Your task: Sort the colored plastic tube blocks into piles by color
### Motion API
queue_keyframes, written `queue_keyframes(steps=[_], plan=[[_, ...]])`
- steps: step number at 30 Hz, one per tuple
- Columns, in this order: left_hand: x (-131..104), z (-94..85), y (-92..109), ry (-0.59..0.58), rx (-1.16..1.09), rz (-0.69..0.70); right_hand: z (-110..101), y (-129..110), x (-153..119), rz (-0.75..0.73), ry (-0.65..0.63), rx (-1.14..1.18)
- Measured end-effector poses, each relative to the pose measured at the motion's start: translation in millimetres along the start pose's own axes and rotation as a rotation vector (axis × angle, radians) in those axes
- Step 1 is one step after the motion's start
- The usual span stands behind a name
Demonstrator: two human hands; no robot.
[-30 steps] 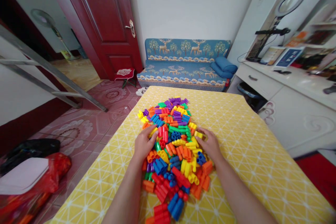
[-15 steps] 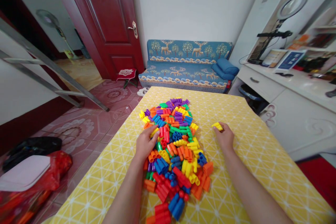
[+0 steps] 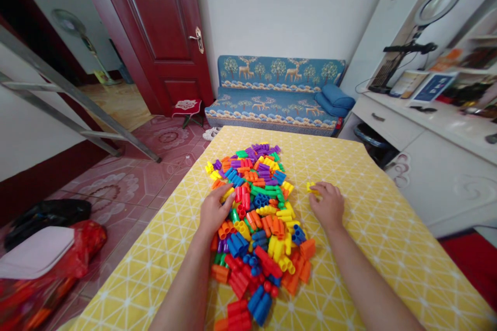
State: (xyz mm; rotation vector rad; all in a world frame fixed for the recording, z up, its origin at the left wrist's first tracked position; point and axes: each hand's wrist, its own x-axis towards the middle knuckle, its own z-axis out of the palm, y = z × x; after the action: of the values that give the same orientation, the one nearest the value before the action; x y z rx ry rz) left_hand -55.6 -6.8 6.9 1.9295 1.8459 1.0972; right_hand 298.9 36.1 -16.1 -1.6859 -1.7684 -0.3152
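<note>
Head view: a small yellow block (image 3: pixel 311 187) is seen at the fingertips of the right hand (image 3: pixel 328 205), just to the right of the big pile of blocks (image 3: pixel 257 217) and apart from it. The block is made of glossy plastic and shaped as short joined tubes, like the rest. It lies on the yellow cloth (image 3: pixel 373 227) that covers the desk, a fabric printed with a white lattice of triangles. The right hand is laid palm down with its fingers curled about the block; whether the block is truly pinched or only touched cannot be told. The block sits at the far left tip of that hand, between the fingers and the pile's edge.

The left hand (image 3: pixel 216 211) is rested on the left flank of the pile, fingers spread loosely over orange, yellow and green pieces, with nothing clearly clamped in it. The pile is heaped with red, blue, orange, yellow, green and purple tubes, smooth and rounded, lying in all directions. Beyond the desk a blue patterned sofa (image 3: pixel 275 95) is set against the wall.
</note>
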Motion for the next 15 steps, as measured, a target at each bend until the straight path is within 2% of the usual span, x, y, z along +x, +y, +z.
queue_keyframes(steps=[5,11,15], plan=[[1,0.7,-1,0.007,0.007,0.0,11,5,10,0.083,-0.163,0.001],[0,-0.3,1,0.002,0.006,0.003,36,26,50,-0.015,-0.234,-0.103],[0,-0.8,1,0.002,0.004,-0.001,46,33,58,-0.006,-0.267,-0.157]])
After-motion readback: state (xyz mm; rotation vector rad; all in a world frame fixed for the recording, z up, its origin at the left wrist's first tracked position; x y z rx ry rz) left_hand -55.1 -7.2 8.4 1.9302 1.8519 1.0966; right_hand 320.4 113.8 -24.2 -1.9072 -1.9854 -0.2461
